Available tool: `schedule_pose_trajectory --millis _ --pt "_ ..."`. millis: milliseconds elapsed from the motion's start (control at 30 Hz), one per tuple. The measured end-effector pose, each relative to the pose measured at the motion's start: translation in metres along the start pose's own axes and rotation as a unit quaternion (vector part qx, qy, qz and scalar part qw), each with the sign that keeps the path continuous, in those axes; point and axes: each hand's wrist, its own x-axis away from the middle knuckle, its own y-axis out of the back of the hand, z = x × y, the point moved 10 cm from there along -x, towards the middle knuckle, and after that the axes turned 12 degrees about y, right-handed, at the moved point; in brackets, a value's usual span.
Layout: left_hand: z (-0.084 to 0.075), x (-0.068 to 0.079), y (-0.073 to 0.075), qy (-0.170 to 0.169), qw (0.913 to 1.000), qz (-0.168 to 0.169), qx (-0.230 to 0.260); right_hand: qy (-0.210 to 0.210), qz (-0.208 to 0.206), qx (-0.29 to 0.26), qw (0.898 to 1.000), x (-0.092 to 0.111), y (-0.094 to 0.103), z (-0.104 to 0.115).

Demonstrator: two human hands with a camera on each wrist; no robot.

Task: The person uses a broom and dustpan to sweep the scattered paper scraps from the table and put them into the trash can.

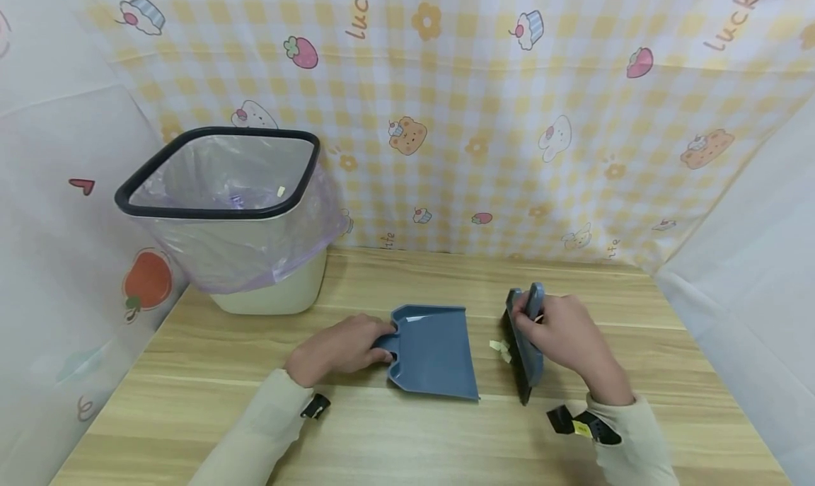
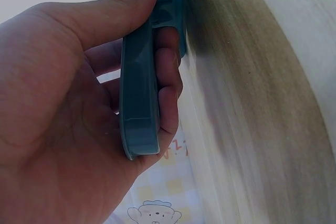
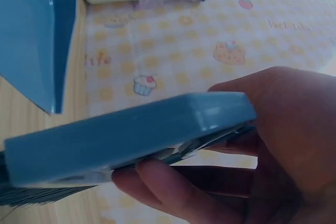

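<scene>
A blue-grey dustpan [image 1: 436, 351] lies flat on the wooden table, its wide edge facing right. My left hand [image 1: 347, 344] grips its short handle [image 2: 139, 93], with the fingers curled round it and the thumb on top. To the right, my right hand [image 1: 567, 330] holds a blue hand brush [image 3: 126, 135] by its handle. The brush stands tilted, its dark bristles [image 1: 517, 359] down at the table. Small pale yellow scraps [image 1: 501, 349] lie between the bristles and the dustpan's edge, close to the bristles.
A cream bin [image 1: 274, 298] with a black rim and a purple-tinted bag [image 1: 305, 238] stands at the back left. Inside it are a few scraps. Behind the wooden table [image 1: 407, 436] hangs a yellow checked cloth [image 1: 446, 182]; white sheets [image 1: 732, 281] hang on both sides.
</scene>
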Motion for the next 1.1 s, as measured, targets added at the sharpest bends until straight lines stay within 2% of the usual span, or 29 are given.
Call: schedule_pose_trajectory --millis 200,433,767,900,1100 --pt "0.0 0.0 0.0 0.002 1.0 0.002 0.003 0.002 -0.015 -0.012 1.0 -0.005 -0.006 0.009" --pt "-0.001 0.0 0.001 0.0 1.0 0.001 0.004 0.005 -0.031 -0.05 0.998 -0.011 -0.016 0.019" --pt "0.0 0.001 0.0 0.005 1.0 -0.001 0.002 0.053 -0.044 -0.097 0.993 -0.016 -0.027 0.041" --pt "0.0 0.001 0.0 0.001 1.0 -0.004 0.0 0.059 -0.048 -0.107 0.991 -0.015 -0.022 0.042" --pt "0.0 0.0 0.0 0.001 1.0 -0.001 0.003 0.035 -0.072 -0.069 0.994 -0.009 0.0 0.028"
